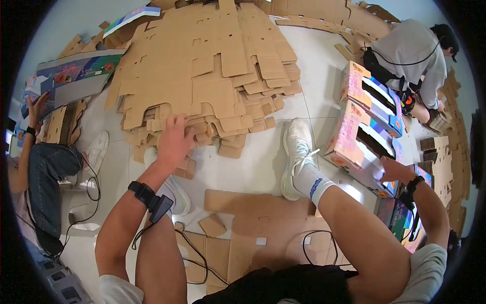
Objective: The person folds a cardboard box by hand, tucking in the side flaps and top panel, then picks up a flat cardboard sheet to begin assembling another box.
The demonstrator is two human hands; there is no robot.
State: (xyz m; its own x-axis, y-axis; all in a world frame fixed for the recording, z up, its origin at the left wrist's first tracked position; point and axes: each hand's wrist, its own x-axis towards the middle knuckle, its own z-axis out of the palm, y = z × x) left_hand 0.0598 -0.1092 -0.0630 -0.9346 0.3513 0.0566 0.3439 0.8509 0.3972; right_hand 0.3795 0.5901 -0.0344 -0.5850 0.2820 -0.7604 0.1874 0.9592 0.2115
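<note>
My left hand reaches over the near edge of a pile of flat die-cut cardboard sheets. Its fingers are bent over the edge of a sheet there, the thumb to the right. On the right, my right hand grips the near end of a printed carton with an opening along its top. The fingertips are partly hidden against the carton's side. Just behind it stands a second carton of the same print, also pink at its left end. Black straps are on both my wrists.
A person crouches at the back right near brown cardboard stacks. At the left, another person's hand holds printed cardboard. A flat cardboard sheet lies between my feet, with black cables across it. More printed cartons stand below my right forearm.
</note>
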